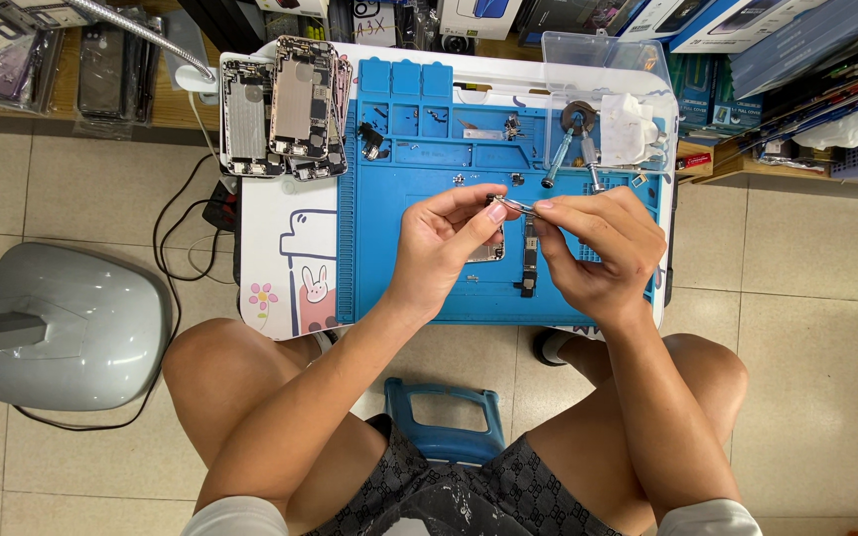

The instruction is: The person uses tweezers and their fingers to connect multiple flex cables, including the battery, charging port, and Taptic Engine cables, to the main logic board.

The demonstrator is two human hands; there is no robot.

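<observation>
Seen from above, two bare hands meet over a blue ribbed rubber mat. The left hand and right hand both pinch a small, thin, shiny metal part between fingertips, closed on it. Below it lie a narrow dark circuit board and a phone frame. At ten o'clock, stripped grey phone shells are stacked. At one o'clock stands a clear plastic box.

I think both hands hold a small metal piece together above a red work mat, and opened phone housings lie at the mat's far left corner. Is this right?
Not quite: the work mat is blue, not red, as the head view shows. The rest stands: the left hand and right hand pinch a small metal piece above it, with opened phone housings at its far left corner.
</observation>
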